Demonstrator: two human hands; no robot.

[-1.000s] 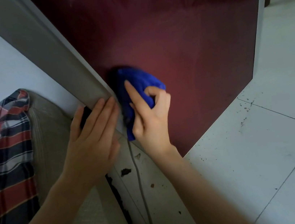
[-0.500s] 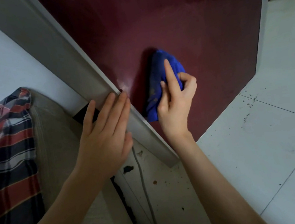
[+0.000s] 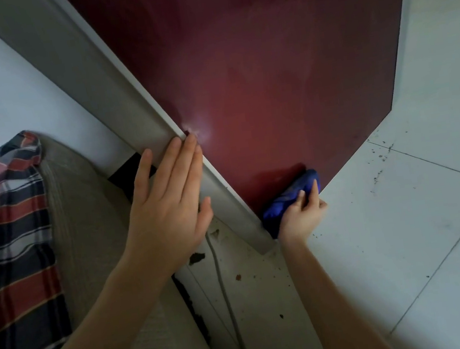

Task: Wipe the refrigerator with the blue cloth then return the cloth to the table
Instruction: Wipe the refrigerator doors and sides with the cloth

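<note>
The right hand [image 3: 301,214] grips the bunched blue cloth [image 3: 288,200] against the refrigerator [image 3: 254,82] door's bottom corner; the left hand [image 3: 168,203] lies open, flat on its side edge. Soft, light, easily wadded: pinch anywhere.

Home interior, maroon refrigerator [image 3: 254,82], fabric sofa [image 3: 86,212], tiled floor [image 3: 409,238]

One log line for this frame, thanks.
right hand: wiping dark red refrigerator door bottom, grip on crumpled blue cloth | left hand: flat on grey side
</note>
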